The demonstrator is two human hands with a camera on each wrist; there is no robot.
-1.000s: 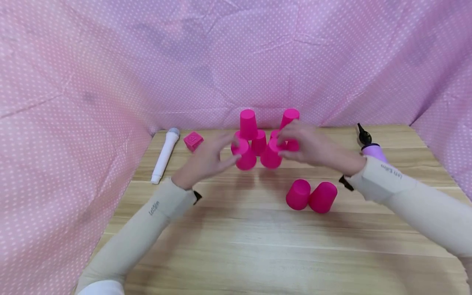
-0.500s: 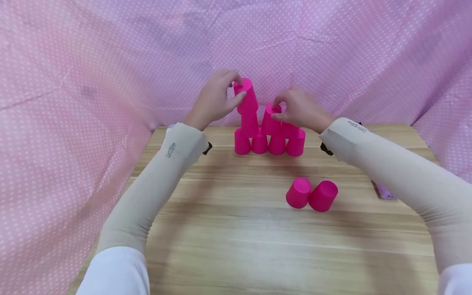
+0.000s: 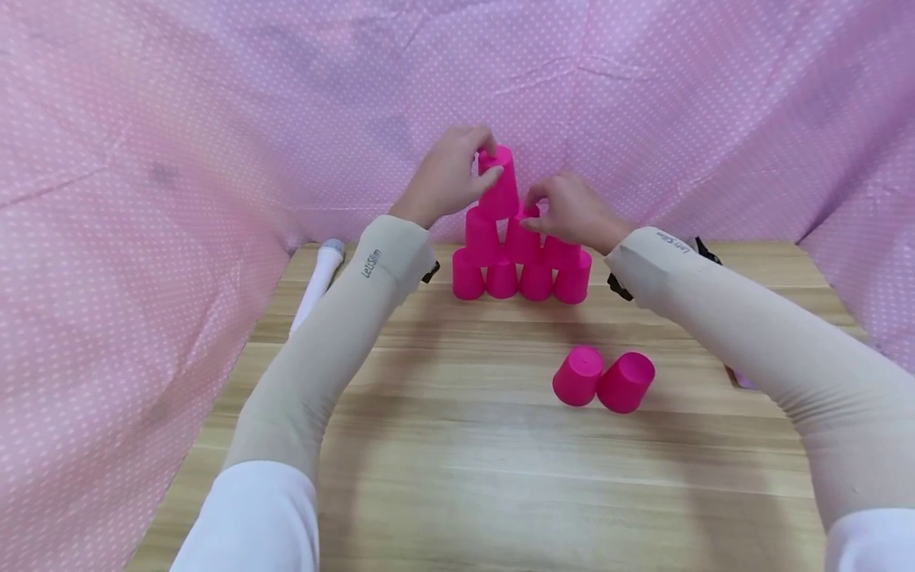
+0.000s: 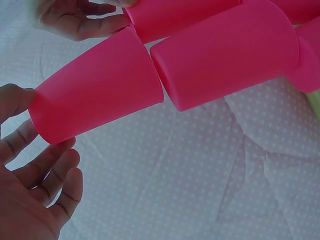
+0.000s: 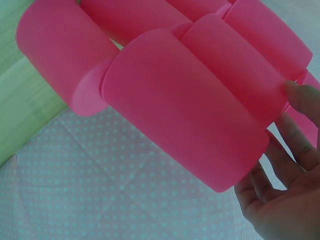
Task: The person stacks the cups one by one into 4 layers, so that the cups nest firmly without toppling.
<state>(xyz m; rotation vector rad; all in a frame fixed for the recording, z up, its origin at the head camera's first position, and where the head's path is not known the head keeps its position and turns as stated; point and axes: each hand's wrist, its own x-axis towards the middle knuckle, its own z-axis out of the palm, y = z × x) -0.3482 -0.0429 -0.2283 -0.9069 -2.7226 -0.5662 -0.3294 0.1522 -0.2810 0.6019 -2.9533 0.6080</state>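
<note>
A pyramid of pink cups stands upside down at the table's far middle, with a bottom row point(image 3: 520, 280) of several cups and a second row point(image 3: 482, 232) on it. My left hand point(image 3: 480, 171) pinches the top cup point(image 3: 502, 191) near its closed end, and that cup rests above the second row. In the left wrist view the thumb and fingers point(image 4: 50, 160) sit around the top cup's point(image 4: 100, 85) closed end. My right hand point(image 3: 532, 213) pinches the closed end of a second-row cup point(image 3: 525, 238); its fingertips point(image 5: 300, 97) touch that cup point(image 5: 200, 120).
Two loose pink cups point(image 3: 579, 375) point(image 3: 626, 381) stand upside down on the wooden table point(image 3: 465, 461), nearer to me on the right. A white stick-shaped object point(image 3: 318, 278) lies at the far left. Pink dotted cloth point(image 3: 179, 159) walls in the table.
Both hands rose from the table with cups. The right hand's cup now sits in the second row. The left hand's cup has shifted right to the top middle.
</note>
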